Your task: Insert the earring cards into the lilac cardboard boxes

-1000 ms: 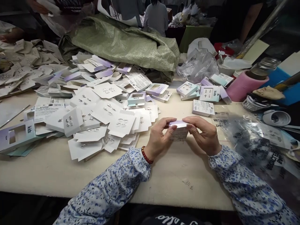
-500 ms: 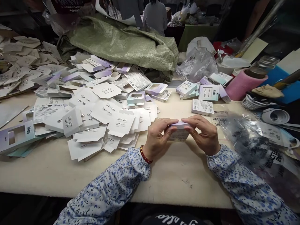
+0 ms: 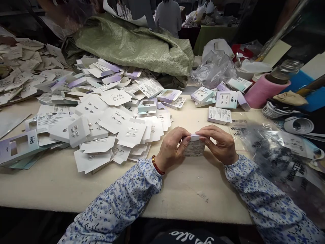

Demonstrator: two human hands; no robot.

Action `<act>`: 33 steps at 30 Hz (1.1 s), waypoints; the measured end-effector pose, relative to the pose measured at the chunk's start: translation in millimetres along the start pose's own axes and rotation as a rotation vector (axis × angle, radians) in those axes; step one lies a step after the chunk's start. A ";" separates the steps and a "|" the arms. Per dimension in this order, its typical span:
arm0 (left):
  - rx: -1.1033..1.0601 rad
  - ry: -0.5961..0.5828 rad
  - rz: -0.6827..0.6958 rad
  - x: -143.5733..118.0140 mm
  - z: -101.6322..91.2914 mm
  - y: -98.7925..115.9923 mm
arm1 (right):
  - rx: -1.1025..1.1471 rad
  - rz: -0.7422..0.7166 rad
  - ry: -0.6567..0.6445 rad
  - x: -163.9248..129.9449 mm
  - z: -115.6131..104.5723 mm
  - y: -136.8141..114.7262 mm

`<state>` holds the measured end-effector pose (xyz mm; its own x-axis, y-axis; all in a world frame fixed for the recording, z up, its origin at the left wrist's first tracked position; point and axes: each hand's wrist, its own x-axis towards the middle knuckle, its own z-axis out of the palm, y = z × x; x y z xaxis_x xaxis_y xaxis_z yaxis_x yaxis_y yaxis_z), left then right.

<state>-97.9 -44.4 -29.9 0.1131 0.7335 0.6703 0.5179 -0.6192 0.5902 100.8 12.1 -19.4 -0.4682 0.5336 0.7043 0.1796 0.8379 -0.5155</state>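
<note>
Between my hands stands a small jewelry box [image 3: 194,148], its printed back facing me and a pale lilac edge on top. My left hand [image 3: 173,146] pinches its upper left corner with thumb and fingers. At the upper right corner, my right hand [image 3: 218,143] grips it the same way. The fingers hide both top corners. To the left lies a heap of white earring cards [image 3: 131,133] with small metal earrings on them. Several packed boxes [image 3: 226,100] sit beyond my right hand, one with a window showing earrings. Nearest them, another box [image 3: 219,115] lies printed side up.
A green woven sack [image 3: 134,44] lies behind piled flat boxes. Clear plastic bags [image 3: 276,159] cover the right side, near a pink roll [image 3: 264,90] with a glass jar. A second card pile [image 3: 20,71] is far left. A person [image 3: 168,17] is in the background.
The box has tipped more upright, so more of its printed back shows. Both hands stay on its top corners, with slight finger shifts.
</note>
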 end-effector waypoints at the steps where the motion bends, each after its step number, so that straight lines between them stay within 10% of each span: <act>1: 0.011 0.002 0.018 -0.2 -0.2 0.3 | 0.003 0.003 0.003 -0.3 -0.2 -0.7; 33: -0.155 0.028 -0.026 2.5 -4.8 -1.7 | 0.252 0.240 0.150 -6.9 10.3 -6.9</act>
<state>-102.6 -42.8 -27.1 0.0767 0.7433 0.6645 0.3832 -0.6373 0.6686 93.8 1.5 -25.7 -0.3033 0.7381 0.6026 0.0419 0.6421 -0.7654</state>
